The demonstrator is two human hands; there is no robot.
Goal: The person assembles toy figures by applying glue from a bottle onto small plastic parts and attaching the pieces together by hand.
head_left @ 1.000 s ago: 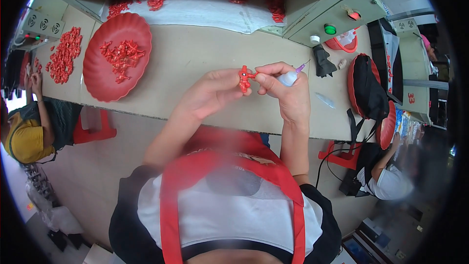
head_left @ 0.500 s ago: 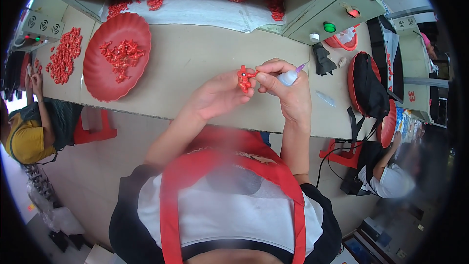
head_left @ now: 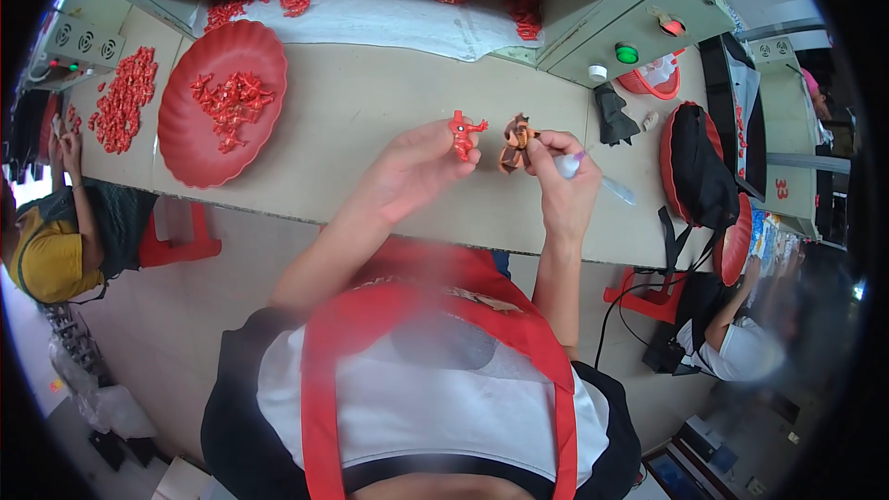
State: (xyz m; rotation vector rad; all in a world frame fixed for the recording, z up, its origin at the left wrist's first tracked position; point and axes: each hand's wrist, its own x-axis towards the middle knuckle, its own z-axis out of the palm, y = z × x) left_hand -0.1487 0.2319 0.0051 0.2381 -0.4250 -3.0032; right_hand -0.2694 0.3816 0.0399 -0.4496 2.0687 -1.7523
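Note:
In front of me over the table, my left hand (head_left: 421, 164) pinches a small glossy red toy figure (head_left: 460, 139) upright between thumb and fingertips. To its right, my right hand (head_left: 567, 187) grips a brown and orange toy figure (head_left: 514, 146) at the fingertips, a short gap away from the red one. The same hand also keeps a small whitish squeeze bottle (head_left: 566, 166) with a purple tip tucked against its fingers. A wavy-edged red plate (head_left: 190, 143) on the left bears a heap of red figures (head_left: 233, 104).
More red pieces (head_left: 128, 102) are spread left of the plate. A machine (head_left: 593, 32) with lined opening stands at the back. On the right are a dark cloth (head_left: 613, 114), a red basket (head_left: 659, 83), a black bag (head_left: 696, 162) and a clear plastic piece (head_left: 619, 191). Other people sit both sides.
My right hand has come away from the red figure and now holds up the brown and orange figure. The bottle has turned in that hand. My left hand stays nearly in place.

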